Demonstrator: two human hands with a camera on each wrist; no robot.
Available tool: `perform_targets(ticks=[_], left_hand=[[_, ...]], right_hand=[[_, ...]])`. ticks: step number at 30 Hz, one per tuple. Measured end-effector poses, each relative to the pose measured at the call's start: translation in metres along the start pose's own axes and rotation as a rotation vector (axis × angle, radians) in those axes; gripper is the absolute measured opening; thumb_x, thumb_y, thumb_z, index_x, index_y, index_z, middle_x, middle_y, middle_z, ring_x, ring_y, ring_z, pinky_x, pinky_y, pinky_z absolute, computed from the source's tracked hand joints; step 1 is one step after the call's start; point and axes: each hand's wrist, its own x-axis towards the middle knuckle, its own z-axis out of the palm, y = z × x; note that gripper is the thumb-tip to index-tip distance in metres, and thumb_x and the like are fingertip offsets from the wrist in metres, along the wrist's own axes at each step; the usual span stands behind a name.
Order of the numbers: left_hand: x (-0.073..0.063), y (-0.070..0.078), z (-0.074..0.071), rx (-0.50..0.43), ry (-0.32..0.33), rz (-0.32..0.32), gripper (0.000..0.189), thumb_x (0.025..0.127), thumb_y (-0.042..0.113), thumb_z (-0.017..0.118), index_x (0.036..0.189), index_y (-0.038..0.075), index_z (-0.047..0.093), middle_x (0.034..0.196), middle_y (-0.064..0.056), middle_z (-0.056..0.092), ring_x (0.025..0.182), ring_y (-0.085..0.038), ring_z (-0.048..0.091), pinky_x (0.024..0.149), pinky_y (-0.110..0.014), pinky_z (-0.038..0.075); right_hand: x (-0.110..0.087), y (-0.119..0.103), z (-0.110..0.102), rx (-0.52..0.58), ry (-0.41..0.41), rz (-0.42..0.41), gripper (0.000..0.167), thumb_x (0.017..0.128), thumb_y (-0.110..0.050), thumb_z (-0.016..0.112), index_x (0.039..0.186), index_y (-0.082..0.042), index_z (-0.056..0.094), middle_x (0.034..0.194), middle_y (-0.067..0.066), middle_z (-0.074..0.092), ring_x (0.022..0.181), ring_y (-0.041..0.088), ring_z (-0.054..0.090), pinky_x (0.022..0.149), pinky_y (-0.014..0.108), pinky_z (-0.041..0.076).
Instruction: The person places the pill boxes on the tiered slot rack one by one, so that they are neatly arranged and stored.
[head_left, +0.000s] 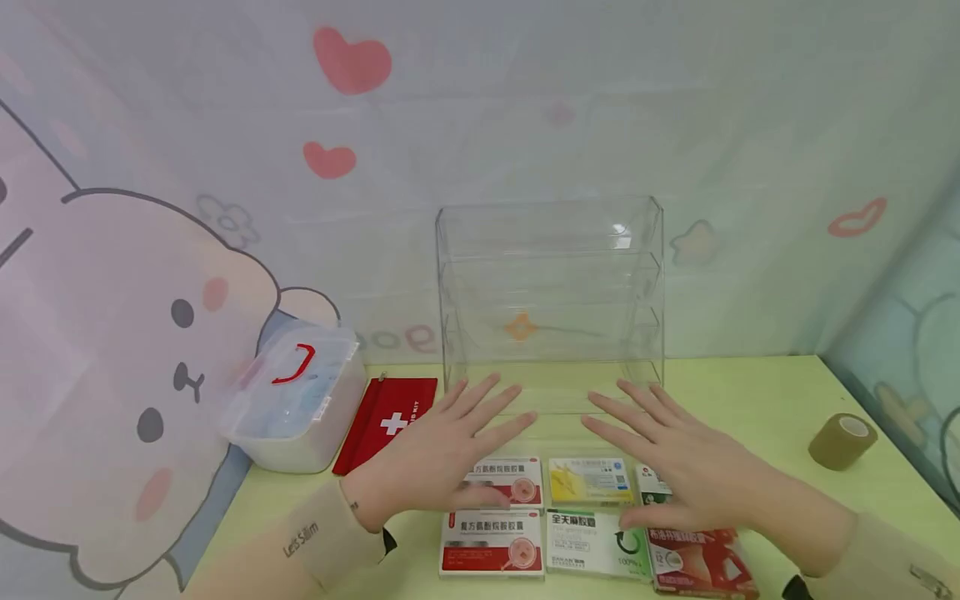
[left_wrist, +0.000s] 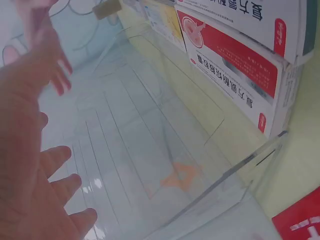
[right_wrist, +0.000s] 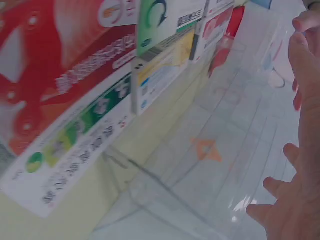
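Observation:
My left hand (head_left: 438, 454) is held out palm down with its fingers spread, holding nothing. It overlaps two red-and-white medicine boxes (head_left: 491, 546) in the head view. My right hand (head_left: 686, 467) mirrors it, also spread and holding nothing, partly covering a red medicine box (head_left: 701, 562) and a green-and-white one (head_left: 652, 483). Between the hands lie a yellow-and-white box (head_left: 591, 481) and a white box with a green arrow (head_left: 596, 542). Beyond the fingertips stands a clear tiered acrylic rack (head_left: 551, 283); the left wrist view shows its see-through side panel (left_wrist: 220, 185).
On the left of the light green table (head_left: 750, 400) is a white lidded box (head_left: 300, 400) with a red handle. Beside it lies a red first-aid pouch (head_left: 390, 417). A brown bandage roll (head_left: 842, 442) sits at the right edge. A printed cloth (head_left: 555, 125) hangs behind.

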Motion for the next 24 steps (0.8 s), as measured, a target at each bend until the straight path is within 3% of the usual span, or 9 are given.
perform_targets(ticks=[3, 7, 10, 13, 14, 16, 20, 23, 24], left_hand=[[-0.003, -0.002, 0.006, -0.011, 0.032, -0.068, 0.092, 0.102, 0.063, 0.070, 0.176, 0.029, 0.028, 0.185, -0.005, 0.024, 0.172, -0.036, 0.023, 0.137, -0.065, 0.029], [-0.009, -0.009, 0.019, -0.002, 0.160, -0.172, 0.083, 0.103, 0.048, 0.074, 0.173, 0.024, 0.037, 0.179, -0.009, 0.039, 0.165, -0.038, 0.039, 0.133, -0.058, 0.041], [-0.013, -0.014, 0.032, -0.046, 0.274, -0.266, 0.080, 0.101, 0.038, 0.079, 0.170, 0.019, 0.043, 0.174, -0.013, 0.045, 0.159, -0.039, 0.046, 0.126, -0.054, 0.050], [-0.016, -0.019, 0.045, -0.116, 0.334, -0.394, 0.082, 0.100, 0.034, 0.081, 0.170, 0.018, 0.042, 0.174, -0.015, 0.042, 0.156, -0.039, 0.049, 0.118, -0.053, 0.058], [-0.017, -0.020, 0.049, -0.136, 0.337, -0.442, 0.083, 0.100, 0.034, 0.080, 0.171, 0.019, 0.039, 0.175, -0.014, 0.040, 0.156, -0.039, 0.048, 0.116, -0.053, 0.060], [-0.018, -0.023, 0.058, -0.178, 0.338, -0.523, 0.086, 0.101, 0.035, 0.079, 0.173, 0.019, 0.035, 0.178, -0.015, 0.037, 0.157, -0.039, 0.049, 0.112, -0.052, 0.062], [-0.018, -0.027, 0.072, -0.285, 0.317, -0.636, 0.091, 0.103, 0.035, 0.077, 0.176, 0.016, 0.027, 0.180, -0.013, 0.035, 0.157, -0.038, 0.051, 0.110, -0.054, 0.063], [-0.018, -0.026, 0.080, -0.364, 0.287, -0.698, 0.095, 0.103, 0.034, 0.077, 0.178, 0.017, 0.020, 0.179, -0.012, 0.037, 0.149, -0.037, 0.058, 0.108, -0.054, 0.064], [-0.018, -0.025, 0.082, -0.385, 0.275, -0.720, 0.096, 0.103, 0.034, 0.077, 0.178, 0.018, 0.018, 0.178, -0.011, 0.039, 0.147, -0.036, 0.061, 0.109, -0.054, 0.063]], right_hand=[[-0.015, 0.005, 0.007, 0.049, 0.027, 0.061, 0.109, 0.090, -0.078, 0.075, 0.175, -0.028, 0.030, 0.182, -0.001, 0.033, 0.167, 0.033, 0.032, 0.137, 0.016, -0.009], [-0.042, 0.013, 0.021, 0.128, 0.065, 0.190, 0.104, 0.085, -0.063, 0.089, 0.170, -0.026, 0.042, 0.171, 0.000, 0.049, 0.153, 0.028, 0.050, 0.128, 0.001, 0.003], [-0.063, 0.019, 0.034, 0.145, 0.065, 0.301, 0.098, 0.085, -0.059, 0.091, 0.166, -0.024, 0.048, 0.164, -0.001, 0.057, 0.144, 0.024, 0.056, 0.128, 0.016, 0.038], [-0.082, 0.028, 0.047, 0.149, 0.044, 0.400, 0.093, 0.087, -0.059, 0.090, 0.164, -0.024, 0.051, 0.160, 0.001, 0.061, 0.140, 0.025, 0.059, 0.112, 0.045, 0.061], [-0.088, 0.031, 0.051, 0.147, 0.036, 0.430, 0.092, 0.087, -0.060, 0.089, 0.163, -0.024, 0.052, 0.158, 0.001, 0.062, 0.140, 0.025, 0.060, 0.106, 0.052, 0.063], [-0.098, 0.039, 0.060, 0.169, 0.032, 0.482, 0.088, 0.088, -0.060, 0.088, 0.160, -0.022, 0.055, 0.156, 0.002, 0.063, 0.139, 0.027, 0.061, 0.111, 0.038, 0.060], [-0.114, 0.050, 0.074, 0.181, 0.025, 0.525, 0.079, 0.090, -0.056, 0.088, 0.154, -0.018, 0.061, 0.149, 0.002, 0.069, 0.134, 0.029, 0.066, 0.108, 0.032, 0.060], [-0.122, 0.054, 0.080, 0.192, 0.012, 0.521, 0.075, 0.091, -0.053, 0.088, 0.151, -0.015, 0.063, 0.146, 0.004, 0.071, 0.129, 0.032, 0.070, 0.101, 0.047, 0.065], [-0.124, 0.055, 0.081, 0.195, 0.009, 0.522, 0.074, 0.091, -0.052, 0.088, 0.150, -0.015, 0.064, 0.145, 0.004, 0.072, 0.128, 0.032, 0.071, 0.101, 0.045, 0.065]])
